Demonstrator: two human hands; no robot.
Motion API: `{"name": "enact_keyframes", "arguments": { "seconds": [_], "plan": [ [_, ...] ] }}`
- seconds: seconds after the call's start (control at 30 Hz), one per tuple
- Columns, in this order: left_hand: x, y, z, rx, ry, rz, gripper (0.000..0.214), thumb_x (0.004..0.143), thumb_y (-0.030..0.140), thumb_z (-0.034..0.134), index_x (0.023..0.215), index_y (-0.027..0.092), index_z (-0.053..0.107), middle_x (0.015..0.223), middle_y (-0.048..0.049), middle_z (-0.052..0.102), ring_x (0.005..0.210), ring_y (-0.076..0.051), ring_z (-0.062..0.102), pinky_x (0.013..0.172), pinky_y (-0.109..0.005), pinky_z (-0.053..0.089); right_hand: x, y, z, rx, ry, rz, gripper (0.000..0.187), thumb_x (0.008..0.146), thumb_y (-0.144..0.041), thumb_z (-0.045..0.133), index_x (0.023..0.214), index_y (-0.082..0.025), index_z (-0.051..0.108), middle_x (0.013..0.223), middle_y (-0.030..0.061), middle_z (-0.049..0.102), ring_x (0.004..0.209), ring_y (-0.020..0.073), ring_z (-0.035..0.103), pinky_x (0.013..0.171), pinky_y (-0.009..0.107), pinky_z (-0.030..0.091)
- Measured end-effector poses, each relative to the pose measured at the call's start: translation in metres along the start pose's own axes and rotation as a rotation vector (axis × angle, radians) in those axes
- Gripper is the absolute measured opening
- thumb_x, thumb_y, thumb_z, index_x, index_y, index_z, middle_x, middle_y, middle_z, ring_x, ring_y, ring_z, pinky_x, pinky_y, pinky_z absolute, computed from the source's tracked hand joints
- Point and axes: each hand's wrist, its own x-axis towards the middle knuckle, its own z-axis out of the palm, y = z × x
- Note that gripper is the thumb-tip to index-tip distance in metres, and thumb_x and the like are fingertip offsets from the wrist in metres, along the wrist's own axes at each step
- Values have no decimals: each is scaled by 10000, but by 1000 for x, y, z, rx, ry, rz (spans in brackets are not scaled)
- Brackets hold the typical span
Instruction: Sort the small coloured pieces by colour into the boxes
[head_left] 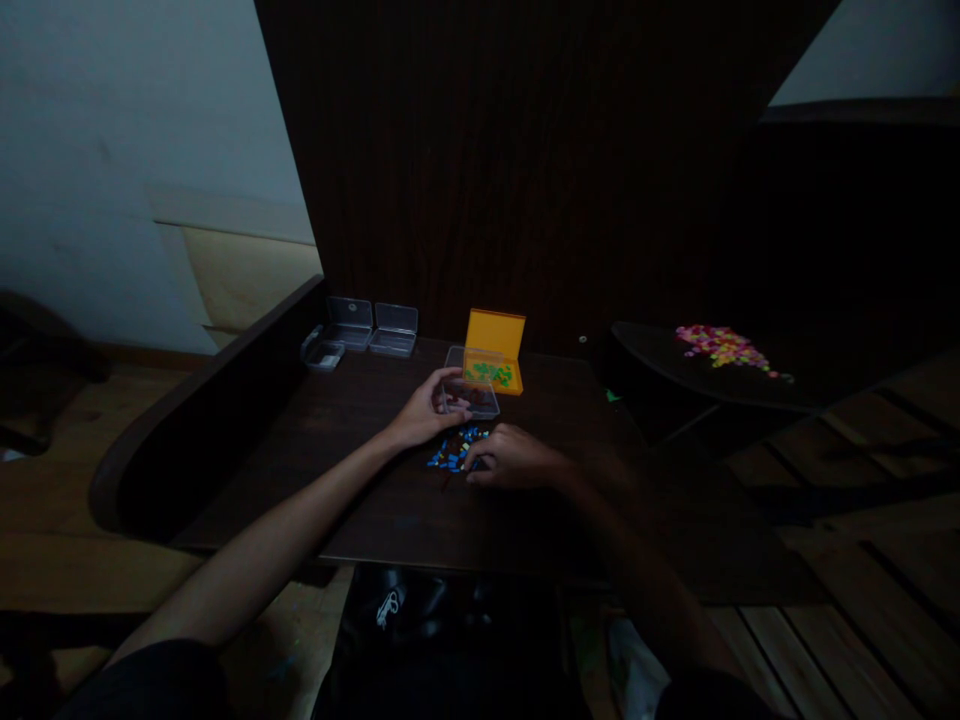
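Observation:
My left hand [427, 408] is closed around the left side of a clear plastic box [480, 402], held just above the dark table and tilted a little. Some small dark pieces seem to lie inside it. Beneath it spreads a pile of small blue and pale pieces [452, 455]. My right hand [510, 457] is at the right edge of this pile, thumb and fingers pinched together over it; whatever they hold is too small to make out. Behind the clear box stands an open orange box [496, 331] with small green pieces [491, 374] in it.
Several open clear boxes [394, 342] stand at the table's back left. A raised wooden armrest [202, 400] borders the left side. On a dark curved surface [787, 398] at the right lies a heap of pink and yellow pieces [724, 347]. A dark panel [525, 170] rises behind.

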Motion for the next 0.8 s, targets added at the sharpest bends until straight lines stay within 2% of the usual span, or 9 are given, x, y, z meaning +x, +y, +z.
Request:
{"name": "enact_keyframes", "arguments": {
  "seconds": [0.1, 0.23, 0.47, 0.63, 0.8],
  "plan": [
    [0, 0, 0, 4, 3, -7, 713, 640, 187, 794, 1262, 185, 445, 1182, -110, 579, 877, -157, 649, 843, -370, 542, 1, -2, 3, -104, -50, 56, 208, 795, -369, 671, 953, -238, 707, 757, 9, 667, 779, 172, 572, 690, 255, 352],
    [0, 0, 0, 2, -4, -4, 713, 639, 186, 792, 1261, 187, 444, 1170, -105, 579, 879, -161, 654, 854, -387, 540, 0, -1, 3, -154, -74, 130, 207, 807, -381, 654, 962, -248, 689, 828, 23, 678, 852, 199, 578, 704, 264, 356],
    [0, -1, 0, 25, -7, 8, 714, 648, 206, 793, 1270, 190, 443, 1198, -114, 570, 897, -172, 656, 866, -410, 540, 1, 0, 2, -114, -98, 105, 170, 836, -328, 616, 947, -231, 700, 741, 4, 658, 708, 145, 558, 643, 236, 331],
    [-1, 0, 0, 10, -11, -5, 714, 650, 203, 793, 1270, 188, 439, 1193, -109, 579, 891, -152, 649, 850, -363, 549, 0, 3, 0, 26, -9, -9, 169, 878, -245, 550, 874, -172, 703, 678, -6, 634, 582, 95, 502, 589, 212, 321],
    [0, -2, 0, -23, -25, -7, 721, 638, 199, 805, 1264, 188, 446, 1169, -106, 586, 877, -149, 652, 815, -330, 550, -3, 11, -11, 213, 185, -34, 248, 926, -317, 497, 927, -136, 666, 634, -15, 602, 544, 88, 482, 551, 197, 332]
  ]
}}
